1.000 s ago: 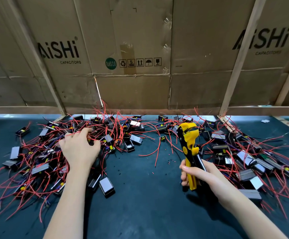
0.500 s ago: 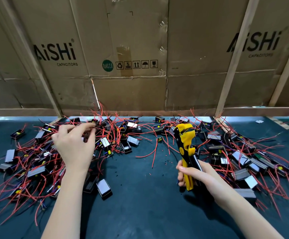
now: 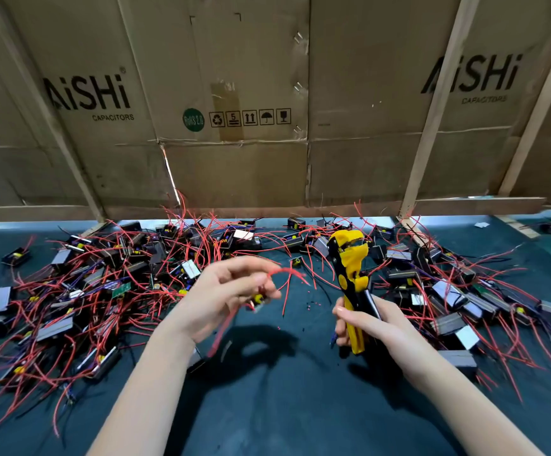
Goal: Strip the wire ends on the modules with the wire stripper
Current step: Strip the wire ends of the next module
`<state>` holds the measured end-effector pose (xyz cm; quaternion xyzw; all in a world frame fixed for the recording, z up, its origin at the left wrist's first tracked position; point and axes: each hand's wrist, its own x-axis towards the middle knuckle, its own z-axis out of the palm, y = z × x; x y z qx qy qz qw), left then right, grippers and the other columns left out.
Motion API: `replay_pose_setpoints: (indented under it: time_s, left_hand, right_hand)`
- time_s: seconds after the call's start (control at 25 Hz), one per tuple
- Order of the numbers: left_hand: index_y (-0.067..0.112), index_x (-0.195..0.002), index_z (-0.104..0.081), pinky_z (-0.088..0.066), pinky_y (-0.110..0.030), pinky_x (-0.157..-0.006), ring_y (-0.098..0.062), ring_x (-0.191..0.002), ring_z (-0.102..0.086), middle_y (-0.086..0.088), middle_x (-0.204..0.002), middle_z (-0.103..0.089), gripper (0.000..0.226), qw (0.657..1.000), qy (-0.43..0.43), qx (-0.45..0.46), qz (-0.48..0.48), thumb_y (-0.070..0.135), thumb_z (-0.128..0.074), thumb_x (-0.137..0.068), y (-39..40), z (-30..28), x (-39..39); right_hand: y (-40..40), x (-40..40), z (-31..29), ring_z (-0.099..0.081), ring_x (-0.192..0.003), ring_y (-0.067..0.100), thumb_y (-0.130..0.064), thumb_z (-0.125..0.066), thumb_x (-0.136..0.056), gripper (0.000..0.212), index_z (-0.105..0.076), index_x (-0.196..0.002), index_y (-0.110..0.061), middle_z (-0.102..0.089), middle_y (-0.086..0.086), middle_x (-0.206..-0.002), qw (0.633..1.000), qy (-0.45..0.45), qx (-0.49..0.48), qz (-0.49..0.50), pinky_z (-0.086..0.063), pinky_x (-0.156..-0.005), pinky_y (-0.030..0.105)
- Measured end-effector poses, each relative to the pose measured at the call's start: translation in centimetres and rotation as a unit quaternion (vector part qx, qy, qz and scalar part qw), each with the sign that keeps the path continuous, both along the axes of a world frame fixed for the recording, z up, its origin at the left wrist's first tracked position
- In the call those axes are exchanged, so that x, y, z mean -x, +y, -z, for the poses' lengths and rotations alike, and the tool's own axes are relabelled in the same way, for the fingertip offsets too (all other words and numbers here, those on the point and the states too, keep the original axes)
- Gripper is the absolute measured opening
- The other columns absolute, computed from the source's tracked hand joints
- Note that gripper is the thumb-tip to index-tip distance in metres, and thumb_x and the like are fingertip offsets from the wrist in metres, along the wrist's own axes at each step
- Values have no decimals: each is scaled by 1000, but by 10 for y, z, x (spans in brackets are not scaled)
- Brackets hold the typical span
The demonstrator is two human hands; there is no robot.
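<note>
- Your left hand (image 3: 221, 301) is up off the mat, fingers curled, pinching a small module (image 3: 258, 300) at the fingertips; the picture is blurred there, so the grip's detail is hard to read.
- Red wires (image 3: 287, 273) arc up and over from that module, past your fingertips toward the stripper, with another red lead trailing down below your palm.
- Your right hand (image 3: 371, 327) is wrapped round the handles of the yellow-and-black wire stripper (image 3: 350, 268), thumb across the front, tool standing upright.
- The stripper's head sits above your right fingers, apart from the wire tips; nothing is in its mouth that you can see.
- Beyond and to the outside of your left fingers lies the big pile of modules (image 3: 80, 284), tangled in red leads.
- Outside your right fingers, a second heap of modules (image 3: 458, 307) spreads across the dark mat (image 3: 284, 406).
- Behind both heaps stands a cardboard wall (image 3: 241, 166) printed AiSHi Capacitors.
</note>
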<state>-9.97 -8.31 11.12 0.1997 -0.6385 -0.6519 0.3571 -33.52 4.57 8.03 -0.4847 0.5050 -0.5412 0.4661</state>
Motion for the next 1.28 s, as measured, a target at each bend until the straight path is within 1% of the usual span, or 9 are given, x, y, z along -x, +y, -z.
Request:
replay_pose_setpoints:
  time_s: [0.2, 0.4, 0.56, 0.68, 0.8, 0.92, 1.04, 1.16, 1.28]
  left_hand:
    - [9, -84, -69, -52, -24, -70, -12, -72, -69, -3, -73, -71, 7, 974, -199, 93, -52, 3, -71, -87, 10, 22, 28]
    - [18, -88, -68, -52, -30, -75, -11, -80, -65, 8, -83, -71, 18, 895, -279, 287, -196, 3, -74, -80, 8, 17, 20]
    - [22, -98, -73, -50, -24, -80, -10, -95, -66, 12, -98, -73, 31, 921, -240, 307, -2, -3, -68, -79, 6, 3, 5]
    - [21, -104, -78, -50, -23, -89, -10, -102, -67, 10, -103, -74, 23, 902, -280, 303, 127, 14, -77, -82, 11, 7, 9]
    - [19, -93, -81, -52, -24, -83, -9, -89, -70, 9, -90, -77, 11, 896, -305, 302, 112, 16, -78, -82, 13, 14, 17]
    - [19, -84, -75, -53, -22, -70, -10, -68, -70, 7, -75, -75, 5, 887, -336, 314, 28, 16, -72, -85, 16, 20, 24]
    - [20, -85, -61, -51, -23, -64, -10, -52, -67, 7, -65, -71, 7, 870, -342, 348, -74, 19, -63, -91, 21, 25, 32]
    - [20, -85, -54, -46, -19, -52, -15, -49, -66, 3, -61, -69, 11, 902, -292, 307, -86, 16, -59, -94, 23, 25, 32]
    - [19, -83, -54, -45, -19, -48, -20, -48, -67, -2, -62, -68, 13, 924, -252, 276, -80, 12, -58, -93, 25, 23, 32]
  right_hand:
    - [0, 4, -1, -60, -71, 18, -34, -73, -74, 34, -62, -85, -4, -60, 6, -74, 994, 54, 64, 74, -55, -71, 30]
    - [1, 7, -3, -61, -69, 16, -36, -76, -75, 34, -62, -85, -7, -62, 6, -77, 987, 83, 82, 114, -52, -71, 27]
    - [0, 9, -4, -62, -69, 15, -38, -81, -74, 34, -63, -84, -11, -63, 3, -76, 984, 79, 83, 137, -54, -73, 35]
    - [-1, 11, -3, -60, -70, 19, -40, -75, -73, 30, -63, -82, -13, -63, 9, -75, 979, 103, 85, 157, -53, -79, 50]
    - [-2, 13, -2, -57, -70, 28, -45, -75, -71, 33, -63, -79, -15, -62, 16, -79, 974, 122, 87, 171, -50, -80, 54]
    - [-3, 15, 2, -56, -70, 25, -51, -75, -69, 38, -63, -80, -17, -63, 6, -74, 959, 184, 91, 198, -46, -72, 37]
    - [-3, 16, 5, -58, -71, 5, -49, -79, -68, 34, -61, -87, -27, -66, -13, -75, 900, 319, 92, 283, -44, -69, 23]
    - [-3, 22, 8, -61, -89, 20, -47, -78, -67, 45, -61, -101, -24, -66, -10, -91, 803, 479, 51, 352, -47, -75, 32]
    - [-3, 30, 12, -60, -86, 30, -46, -78, -65, 44, -60, -92, -17, -64, 0, -86, 745, 566, 28, 352, -45, -71, 36]
